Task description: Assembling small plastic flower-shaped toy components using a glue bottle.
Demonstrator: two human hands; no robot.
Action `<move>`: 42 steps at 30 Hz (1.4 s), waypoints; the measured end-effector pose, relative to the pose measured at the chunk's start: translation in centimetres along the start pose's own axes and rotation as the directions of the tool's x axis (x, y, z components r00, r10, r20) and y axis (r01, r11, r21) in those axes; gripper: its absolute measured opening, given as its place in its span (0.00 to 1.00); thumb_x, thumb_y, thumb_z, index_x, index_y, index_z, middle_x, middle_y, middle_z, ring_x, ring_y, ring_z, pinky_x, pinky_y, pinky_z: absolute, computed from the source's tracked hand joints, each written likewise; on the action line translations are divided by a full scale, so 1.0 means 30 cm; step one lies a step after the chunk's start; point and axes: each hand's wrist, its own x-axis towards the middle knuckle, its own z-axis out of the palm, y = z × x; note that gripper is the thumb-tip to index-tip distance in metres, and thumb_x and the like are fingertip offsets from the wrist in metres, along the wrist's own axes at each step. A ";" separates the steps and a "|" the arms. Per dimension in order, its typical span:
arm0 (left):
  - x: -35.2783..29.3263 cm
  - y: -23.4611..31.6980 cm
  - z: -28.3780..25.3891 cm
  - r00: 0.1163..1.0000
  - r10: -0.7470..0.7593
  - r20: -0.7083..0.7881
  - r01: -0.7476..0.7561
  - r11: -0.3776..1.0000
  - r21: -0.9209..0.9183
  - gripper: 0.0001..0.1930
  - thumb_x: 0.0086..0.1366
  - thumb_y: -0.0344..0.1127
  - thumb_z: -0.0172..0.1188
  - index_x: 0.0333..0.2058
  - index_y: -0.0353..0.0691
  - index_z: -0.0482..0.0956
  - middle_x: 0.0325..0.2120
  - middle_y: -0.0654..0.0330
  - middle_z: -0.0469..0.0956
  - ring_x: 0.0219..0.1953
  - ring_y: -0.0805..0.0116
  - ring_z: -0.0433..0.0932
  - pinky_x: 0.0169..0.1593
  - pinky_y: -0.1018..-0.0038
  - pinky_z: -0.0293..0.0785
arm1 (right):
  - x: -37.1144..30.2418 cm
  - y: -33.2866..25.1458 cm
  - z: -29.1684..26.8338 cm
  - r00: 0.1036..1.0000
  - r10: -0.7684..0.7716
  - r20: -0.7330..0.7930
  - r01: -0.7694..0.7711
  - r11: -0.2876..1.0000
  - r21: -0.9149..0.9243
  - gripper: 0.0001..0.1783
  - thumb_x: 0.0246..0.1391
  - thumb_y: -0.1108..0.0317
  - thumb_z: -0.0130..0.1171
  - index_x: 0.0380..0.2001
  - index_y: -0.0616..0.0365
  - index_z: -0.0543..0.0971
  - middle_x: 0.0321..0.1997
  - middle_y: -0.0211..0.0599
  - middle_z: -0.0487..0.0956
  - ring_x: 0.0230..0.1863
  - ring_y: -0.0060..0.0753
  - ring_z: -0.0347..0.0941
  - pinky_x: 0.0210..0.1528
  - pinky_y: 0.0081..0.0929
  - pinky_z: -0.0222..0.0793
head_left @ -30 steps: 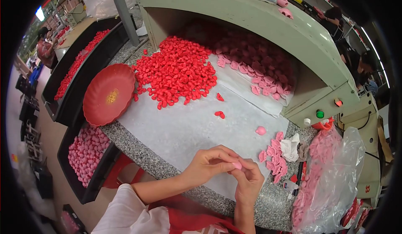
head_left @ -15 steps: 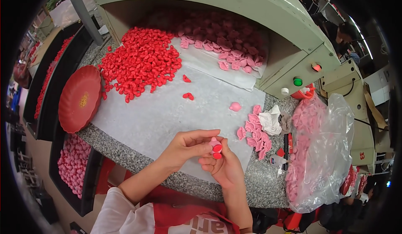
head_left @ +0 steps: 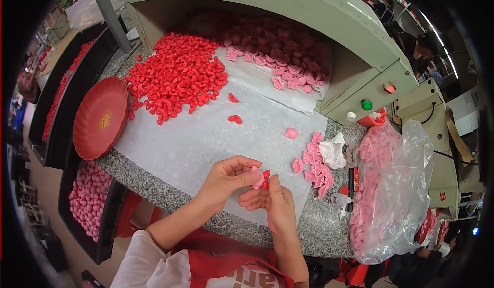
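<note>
Now the left hand (head_left: 222,181) pinches a small pink piece (head_left: 256,177), while the right hand (head_left: 278,201), loosely spread, hovers just beside its red lobes (head_left: 266,174).

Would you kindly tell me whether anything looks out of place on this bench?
Slightly: a few small, glossy red pieces lie loose on the flat white sheet, apart from the large heap of similar red pieces.

The left grip (head_left: 226,179) pinches a small pink-and-red piece (head_left: 262,177).
</note>
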 end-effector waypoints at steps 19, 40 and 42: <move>-0.023 -0.006 -0.017 0.968 0.097 0.230 -0.042 0.972 -0.233 0.16 0.57 0.25 0.53 0.46 0.36 0.70 0.43 0.53 0.72 0.45 0.66 0.71 0.50 0.67 0.66 | -0.005 0.044 0.057 0.527 -0.845 -0.097 0.551 0.426 -0.717 0.20 0.35 0.75 0.66 0.36 0.62 0.73 0.28 0.37 0.75 0.23 0.26 0.73 0.25 0.19 0.69; 0.014 0.480 -0.560 0.353 0.935 0.029 0.119 -0.075 0.990 0.13 0.50 0.27 0.59 0.37 0.37 0.75 0.35 0.57 0.71 0.39 0.67 0.71 0.39 0.75 0.68 | 0.478 0.006 0.084 0.708 -0.686 0.166 0.415 0.215 -0.884 0.12 0.40 0.71 0.60 0.33 0.57 0.76 0.33 0.38 0.72 0.25 0.37 0.72 0.29 0.32 0.68; 0.151 0.459 -0.455 0.556 0.831 -0.005 -0.156 0.110 0.982 0.12 0.51 0.26 0.58 0.37 0.36 0.75 0.34 0.57 0.71 0.36 0.70 0.72 0.37 0.77 0.69 | 0.490 0.006 0.068 0.713 -0.681 0.166 0.417 0.222 -0.882 0.08 0.41 0.72 0.58 0.30 0.57 0.77 0.31 0.38 0.72 0.26 0.39 0.72 0.29 0.34 0.68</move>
